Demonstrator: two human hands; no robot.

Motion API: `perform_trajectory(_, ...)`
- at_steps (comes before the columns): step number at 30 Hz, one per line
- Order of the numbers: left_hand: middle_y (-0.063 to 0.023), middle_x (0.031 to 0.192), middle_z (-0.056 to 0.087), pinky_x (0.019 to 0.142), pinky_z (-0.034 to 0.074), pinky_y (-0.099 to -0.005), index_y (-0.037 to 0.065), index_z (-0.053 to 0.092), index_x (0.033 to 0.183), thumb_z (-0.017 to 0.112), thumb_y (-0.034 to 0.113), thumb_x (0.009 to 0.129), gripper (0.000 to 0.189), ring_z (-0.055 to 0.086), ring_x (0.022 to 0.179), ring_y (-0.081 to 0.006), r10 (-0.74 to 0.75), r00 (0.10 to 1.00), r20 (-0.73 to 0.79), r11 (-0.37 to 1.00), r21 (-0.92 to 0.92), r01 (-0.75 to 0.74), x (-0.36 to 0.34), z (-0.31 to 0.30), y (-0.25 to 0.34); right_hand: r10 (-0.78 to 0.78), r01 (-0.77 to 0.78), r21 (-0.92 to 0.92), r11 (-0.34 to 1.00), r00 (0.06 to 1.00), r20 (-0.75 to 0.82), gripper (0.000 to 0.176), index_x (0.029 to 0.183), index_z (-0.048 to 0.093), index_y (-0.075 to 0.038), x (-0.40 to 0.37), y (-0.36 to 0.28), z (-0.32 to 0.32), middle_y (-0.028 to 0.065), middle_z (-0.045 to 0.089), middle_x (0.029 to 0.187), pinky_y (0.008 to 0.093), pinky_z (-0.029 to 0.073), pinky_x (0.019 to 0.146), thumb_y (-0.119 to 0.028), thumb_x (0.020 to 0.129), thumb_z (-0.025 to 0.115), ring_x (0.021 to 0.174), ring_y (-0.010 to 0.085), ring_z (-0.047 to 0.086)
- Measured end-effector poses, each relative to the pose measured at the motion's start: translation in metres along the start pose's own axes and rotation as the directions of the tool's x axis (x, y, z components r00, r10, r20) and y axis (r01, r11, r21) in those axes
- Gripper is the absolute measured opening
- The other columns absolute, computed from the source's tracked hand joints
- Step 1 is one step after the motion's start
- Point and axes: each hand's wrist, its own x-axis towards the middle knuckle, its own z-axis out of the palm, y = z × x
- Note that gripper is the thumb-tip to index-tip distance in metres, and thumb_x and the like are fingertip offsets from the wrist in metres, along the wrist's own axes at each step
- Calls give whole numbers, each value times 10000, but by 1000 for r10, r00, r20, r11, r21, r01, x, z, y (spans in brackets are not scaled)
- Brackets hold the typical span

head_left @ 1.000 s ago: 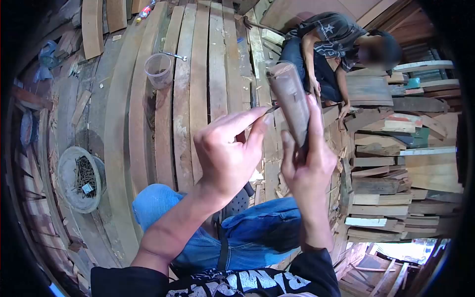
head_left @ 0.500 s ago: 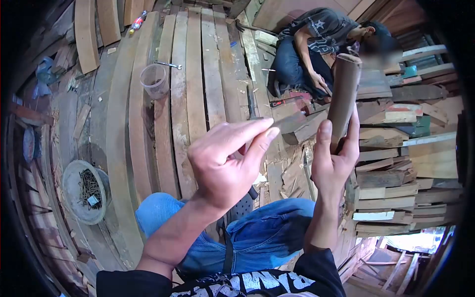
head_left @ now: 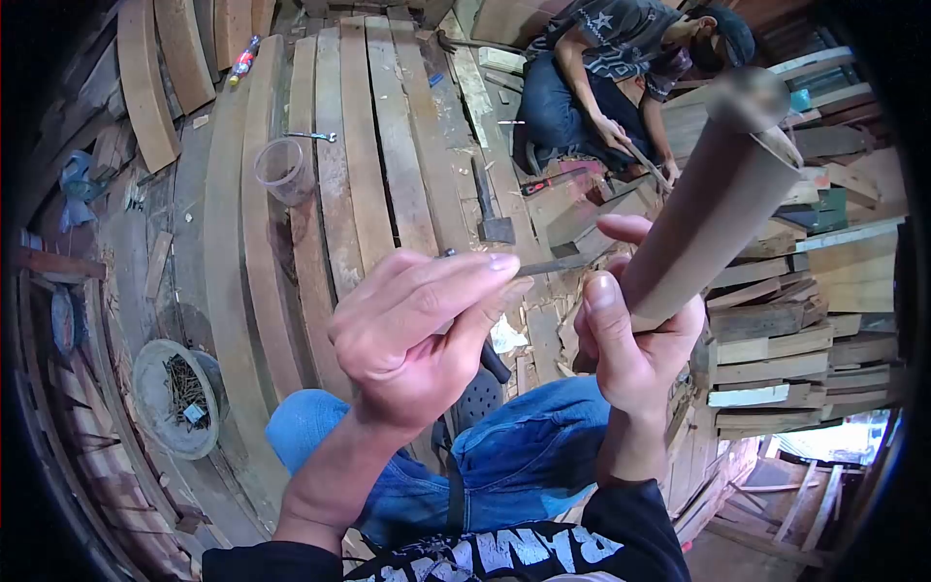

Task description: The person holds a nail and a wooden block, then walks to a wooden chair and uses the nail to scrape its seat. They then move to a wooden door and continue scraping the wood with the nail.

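My left hand (head_left: 417, 335) pinches a thin, dark, narrow strip (head_left: 558, 264), blade-like, between thumb and fingers. Its far end points right toward my right hand, and a small dark tip shows above the knuckles. Wrapped by my right hand (head_left: 635, 339) is a smooth brown rounded bar (head_left: 703, 223), which looks wooden and tilts up to the right. A blurred patch covers part of its upper end. Below the strip, my jeans (head_left: 524, 456) show. A hammer (head_left: 496, 229) lies on the floor planks beyond my left hand.
A co-worker (head_left: 621, 68) sits at upper right, hands on a thin stick. Stacked wood pieces (head_left: 776, 349) line the right. At left are a bucket of nails (head_left: 145, 388), a clear plastic tub (head_left: 281, 175) and a wrench (head_left: 315, 137). A red-handled tool (head_left: 543, 182) lies near the co-worker.
The bar has tipped to the right and come closer, and the strip now lies nearer to level. My left hand has shifted slightly left and down. The view has turned a little.
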Motion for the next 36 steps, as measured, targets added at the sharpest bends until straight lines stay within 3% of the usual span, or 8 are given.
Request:
perform_trajectory(15, -113, 863, 730, 609, 491, -294, 37, 729, 881, 723, -156, 654, 298, 630, 674, -214, 78, 997, 28, 994, 69, -80, -1, 3, -3, 36, -40, 79, 996, 998, 43, 299, 1120, 549, 87, -2, -1, -1, 8, 536, 594, 190, 318, 420, -16, 865, 668, 450, 42, 464)
perform_trajectory(17, -43, 843, 730, 573, 485, -268, 95, 757, 875, 830, -22, 653, 261, 645, 663, -185, 95, 995, -3, 991, 95, -94, -1, 4, -6, 35, -38, 88, 995, 998, 43, 289, 1110, 552, 83, -2, 0, 1, 9, 539, 595, 190, 320, 422, -9, 862, 671, 453, 42, 466)
perform_trajectory(21, -43, 841, 727, 571, 484, -277, 88, 754, 869, 830, -28, 646, 262, 635, 651, -187, 90, 996, -4, 991, 104, -89, 0, 3, -4, -17, 13, 78, 997, 999, 51, 252, 1076, 561, 69, 0, 0, 2, 12, 542, 599, 189, 321, 419, -6, 863, 674, 453, 45, 468)
perform_trajectory(23, -104, 854, 723, 639, 499, -288, 27, 731, 910, 762, -75, 706, 231, 653, 720, -214, 30, 998, 55, 996, 80, -34, 0, 2, 0, 127, -126, 162, 979, 992, 3, 155, 708, 624, 8, 1, -6, 4, 100, 673, 818, 223, 459, 598, 50, 818, 724, 633, 72, 574)
perform_trajectory(24, -104, 854, 723, 639, 499, -288, 27, 731, 910, 762, -75, 706, 231, 653, 720, -214, 32, 998, 53, 996, 79, -36, 2, 1, 1, 125, -124, 161, 979, 992, 2, 155, 708, 624, 8, 2, -5, 3, 100, 673, 818, 223, 459, 598, 50, 818, 724, 633, 72, 574)
perform_trajectory(29, -129, 815, 706, 578, 480, -250, -23, 714, 1016, 705, 41, 861, 168, 646, 642, -149, -249, 920, 303, 946, -129, 298, 1, 4, 0, 57, -62, 121, 991, 997, 47, 86, 834, 639, 19, 6, 8, 7, 82, 667, 855, 203, 446, 581, 67, 820, 708, 658, 54, 572)
perform_trajectory(34, -128, 709, 653, 506, 431, -295, -27, 714, 983, 703, 66, 871, 146, 573, 552, -176, -308, 919, 246, 931, -119, 345, 3, 1, 3, -90, 91, -61, 994, 996, 25, 502, 1254, 506, 60, 10, 16, -1, 76, 653, 851, 243, 460, 589, -223, 877, 679, 668, 94, 592)
perform_trajectory(36, -123, 694, 644, 507, 426, -293, -31, 714, 985, 700, 52, 867, 145, 558, 546, -162, -314, 933, 178, 919, -189, 345, 2, 2, 1, -105, 108, -131, 986, 994, 28, 495, 1251, 506, 66, 8, 12, -2, 106, 660, 869, 263, 478, 602, -242, 894, 653, 672, 125, 613)
